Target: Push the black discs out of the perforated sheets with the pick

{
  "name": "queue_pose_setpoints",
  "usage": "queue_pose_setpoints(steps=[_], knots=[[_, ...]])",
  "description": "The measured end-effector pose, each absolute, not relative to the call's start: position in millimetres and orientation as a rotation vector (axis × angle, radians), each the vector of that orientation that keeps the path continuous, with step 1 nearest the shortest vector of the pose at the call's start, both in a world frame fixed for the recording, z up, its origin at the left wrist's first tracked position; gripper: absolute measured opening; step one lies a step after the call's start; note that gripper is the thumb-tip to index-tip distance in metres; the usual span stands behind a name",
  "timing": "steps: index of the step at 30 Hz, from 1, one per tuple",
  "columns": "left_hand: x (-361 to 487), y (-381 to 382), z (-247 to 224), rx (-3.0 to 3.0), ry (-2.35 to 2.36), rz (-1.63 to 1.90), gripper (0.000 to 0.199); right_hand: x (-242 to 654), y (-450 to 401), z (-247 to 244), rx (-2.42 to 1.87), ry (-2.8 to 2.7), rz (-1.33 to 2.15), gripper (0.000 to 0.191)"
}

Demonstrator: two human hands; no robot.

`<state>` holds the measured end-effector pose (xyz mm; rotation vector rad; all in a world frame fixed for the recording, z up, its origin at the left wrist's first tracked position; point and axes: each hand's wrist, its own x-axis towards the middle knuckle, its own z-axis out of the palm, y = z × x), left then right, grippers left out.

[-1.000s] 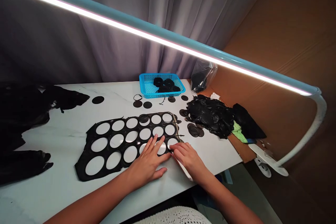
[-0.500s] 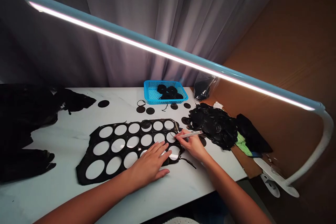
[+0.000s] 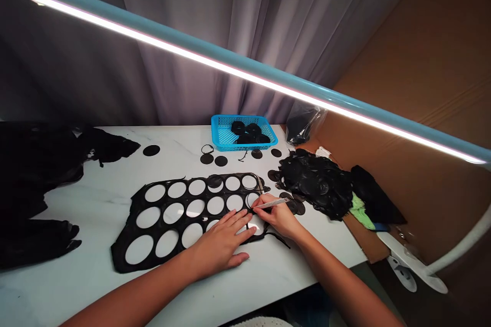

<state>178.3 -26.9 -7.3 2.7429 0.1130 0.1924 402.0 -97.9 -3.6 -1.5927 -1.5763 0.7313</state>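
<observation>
A black sheet [image 3: 161,226] with rows of round holes lies flat on the white table, which shows through the holes. My left hand [image 3: 222,239] rests on its right part, fingers spread flat and thumb apart. In my right hand [image 3: 278,214] a slim, pale pen-like tool [image 3: 273,203] is pinched, too small to name surely. Its tip meets the rim of a hole near the sheet's right end, where a thin black strip curls. One dark disc [image 3: 215,181] lies over a hole in the back row.
A blue basket [image 3: 215,139] holding black rings stands at the back. Several black discs [image 3: 151,150] are scattered about. To the right is a heap of black scraps [image 3: 318,181] with a green cloth [image 3: 360,212]. Black material [image 3: 38,173] covers the left; a lamp [image 3: 245,72] spans above.
My right hand has moved the tool's tip slightly toward me along the hole's rim. My left hand stays flat on the sheet. The view has shifted slightly.
</observation>
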Motion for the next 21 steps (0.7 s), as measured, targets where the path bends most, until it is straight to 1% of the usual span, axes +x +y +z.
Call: queue_pose_setpoints(steps=[5,12,15,18,21], knots=[[179,-26,-10,2.724,0.107,0.244,0.06,401,-99,-6,-1.586,-1.579,0.703,0.016],[180,-26,-10,2.742,0.097,0.216,0.063,401,-99,-5,-1.599,-1.585,0.695,0.017],[180,-26,-8,2.745,0.105,0.212,0.06,402,-99,-5,-1.589,-1.631,0.65,0.02],[180,-27,-7,2.729,0.103,0.243,0.058,399,-103,-8,-1.597,-1.725,0.55,0.016],[180,-27,-7,2.719,0.1,0.257,0.058,391,-109,-14,-1.608,-1.947,0.365,0.011]])
